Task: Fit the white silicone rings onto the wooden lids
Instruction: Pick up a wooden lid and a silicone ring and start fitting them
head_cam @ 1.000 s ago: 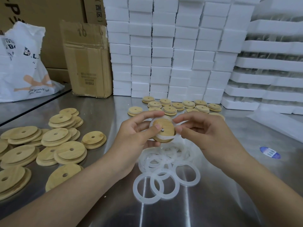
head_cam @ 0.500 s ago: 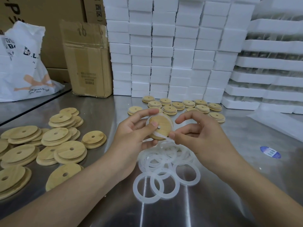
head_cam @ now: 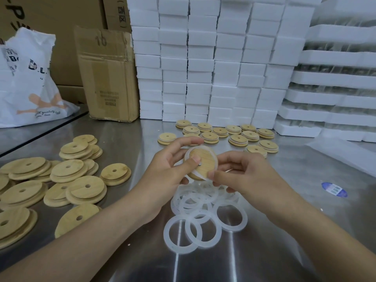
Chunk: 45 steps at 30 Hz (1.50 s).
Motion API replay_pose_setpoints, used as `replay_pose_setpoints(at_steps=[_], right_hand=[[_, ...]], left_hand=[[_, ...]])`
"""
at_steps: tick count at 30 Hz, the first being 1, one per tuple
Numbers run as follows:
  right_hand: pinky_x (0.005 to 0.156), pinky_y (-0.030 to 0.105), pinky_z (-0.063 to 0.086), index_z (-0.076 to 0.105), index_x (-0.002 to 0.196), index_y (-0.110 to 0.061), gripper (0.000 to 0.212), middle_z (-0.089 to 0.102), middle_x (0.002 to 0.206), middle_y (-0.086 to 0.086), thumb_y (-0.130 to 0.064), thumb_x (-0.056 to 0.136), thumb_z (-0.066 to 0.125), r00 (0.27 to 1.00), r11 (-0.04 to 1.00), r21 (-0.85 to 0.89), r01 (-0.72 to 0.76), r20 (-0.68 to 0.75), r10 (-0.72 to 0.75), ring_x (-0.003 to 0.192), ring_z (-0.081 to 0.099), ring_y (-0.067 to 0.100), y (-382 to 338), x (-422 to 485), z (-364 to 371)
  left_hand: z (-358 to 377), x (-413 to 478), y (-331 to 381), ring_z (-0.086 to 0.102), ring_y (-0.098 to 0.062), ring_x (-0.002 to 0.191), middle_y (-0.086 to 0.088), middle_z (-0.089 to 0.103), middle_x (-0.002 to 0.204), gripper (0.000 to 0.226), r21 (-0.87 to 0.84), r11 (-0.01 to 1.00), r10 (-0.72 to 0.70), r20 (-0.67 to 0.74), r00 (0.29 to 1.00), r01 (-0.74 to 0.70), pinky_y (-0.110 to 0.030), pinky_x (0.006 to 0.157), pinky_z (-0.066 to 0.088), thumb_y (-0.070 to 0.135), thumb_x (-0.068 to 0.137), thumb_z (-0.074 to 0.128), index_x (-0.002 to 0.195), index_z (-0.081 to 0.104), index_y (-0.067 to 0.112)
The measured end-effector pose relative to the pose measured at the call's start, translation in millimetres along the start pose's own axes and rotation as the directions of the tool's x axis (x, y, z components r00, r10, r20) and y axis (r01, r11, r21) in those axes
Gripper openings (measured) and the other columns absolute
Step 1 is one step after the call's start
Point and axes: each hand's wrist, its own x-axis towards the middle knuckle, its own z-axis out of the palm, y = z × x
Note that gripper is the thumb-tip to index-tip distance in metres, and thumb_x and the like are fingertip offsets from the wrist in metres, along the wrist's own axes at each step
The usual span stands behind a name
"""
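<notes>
At the centre of the frame the left hand holds a wooden lid tilted above the steel bench, its fingers curled round the lid's rim and the thumb pressed on the face near the centre hole. A white silicone ring runs round the lid's upper and right edge and shows again at its lower left edge. The right hand meets the lid at its lower right, thumb and forefinger closed in a pinch on the ring there, the other fingers curled. Just below the hands, a loose pile of rings lies overlapping on the bench. Bare lids lie heaped at the left of the frame, and a cluster of lids with rings sits above the hands, in front of stacked white foam blocks. A cardboard box and a white bag stand at the upper left; a blue sticker lies at the right.
</notes>
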Motion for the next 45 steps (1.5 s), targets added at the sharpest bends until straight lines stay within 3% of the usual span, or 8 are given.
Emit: replay_pose_setpoints(at_steps=[3,7,15,20,25,36,41,45], right_hand=[[0.068,0.020,0.055,0.082,0.093,-0.026,0.009,0.081,0.087,0.005,-0.021,0.086,0.085,0.999,0.998,0.054,-0.033,-0.016,0.034,0.080,0.077,0.013,1.0,0.0,1.4],[0.089,0.040,0.057,0.076,0.100,-0.017,0.027,0.083,0.088,0.005,-0.030,0.080,0.089,0.992,0.980,0.188,-0.060,-0.102,0.080,0.087,0.080,0.015,3.6,-1.2,6.8],[0.092,0.040,0.056,0.076,0.108,-0.019,0.032,0.083,0.097,0.003,-0.032,0.082,0.090,0.986,0.946,0.309,-0.095,-0.103,0.133,0.094,0.081,0.017,3.9,-3.3,19.7],[0.084,0.036,0.056,0.076,0.110,-0.018,0.030,0.083,0.095,0.002,-0.028,0.085,0.086,0.983,0.943,0.326,-0.060,-0.145,0.113,0.091,0.081,0.017,2.9,-3.1,21.1],[0.085,0.037,0.058,0.075,0.112,-0.016,0.023,0.083,0.095,0.004,-0.021,0.090,0.082,0.986,0.945,0.328,-0.016,-0.153,0.070,0.091,0.081,0.018,3.5,-2.0,21.5],[0.084,0.037,0.055,0.076,0.115,-0.025,0.024,0.083,0.097,0.006,-0.023,0.092,0.079,1.000,0.971,0.240,0.021,-0.007,-0.020,0.092,0.081,0.020,2.7,3.4,18.9],[0.079,0.033,0.053,0.075,0.114,-0.021,0.023,0.083,0.095,0.004,-0.018,0.092,0.079,1.000,0.978,0.208,-0.013,0.013,0.010,0.089,0.081,0.020,6.2,1.7,11.7],[0.078,0.032,0.052,0.073,0.115,-0.020,0.024,0.083,0.094,0.004,-0.018,0.092,0.080,1.000,0.981,0.193,-0.025,0.017,0.022,0.090,0.081,0.019,8.4,2.1,11.6]], left_hand=[[2.5,-1.2,2.1,0.072,-0.009,0.092,0.009,0.078,0.120,0.036,0.042,0.999,0.014,-0.027,1.000,-0.012,-0.033,0.081,0.054,0.021,0.104,0.070,0.130,0.066,0.046],[8.1,-4.3,0.9,0.079,-0.010,0.099,0.017,0.076,0.116,0.049,0.004,0.999,-0.031,-0.146,0.989,0.032,-0.026,0.076,0.059,0.024,0.092,0.084,0.128,0.064,0.049],[12.7,-6.3,-0.6,0.080,-0.014,0.089,0.003,0.083,0.092,0.018,0.006,1.000,-0.003,-0.300,0.954,0.005,-0.025,0.073,0.064,0.017,0.085,0.089,0.098,0.077,0.012],[11.2,-5.3,-1.3,0.080,-0.015,0.089,-0.001,0.084,0.090,0.008,0.034,0.999,0.039,-0.289,0.956,-0.031,-0.023,0.073,0.064,0.016,0.090,0.085,0.093,0.082,0.009],[4.2,-1.2,3.7,0.081,-0.013,0.091,-0.004,0.084,0.093,0.014,-0.091,0.995,-0.052,-0.262,0.964,0.029,-0.025,0.079,0.062,0.020,0.094,0.080,0.101,0.081,0.007],[-7.1,2.1,7.8,0.075,-0.004,0.103,-0.001,0.082,0.113,0.019,-0.265,0.956,-0.177,-0.175,0.968,0.127,-0.024,0.077,0.056,0.034,0.097,0.075,0.105,0.085,0.020],[-5.3,1.7,3.0,0.075,-0.018,0.096,-0.011,0.080,0.116,0.017,-0.282,0.948,-0.175,-0.085,0.981,0.145,-0.031,0.081,0.060,0.031,0.095,0.077,0.105,0.072,0.017],[-4.8,1.7,0.9,0.079,-0.028,0.104,-0.015,0.081,0.116,0.036,-0.293,0.948,-0.141,-0.027,0.990,0.127,-0.032,0.089,0.064,0.030,0.090,0.081,0.122,0.072,0.017]])
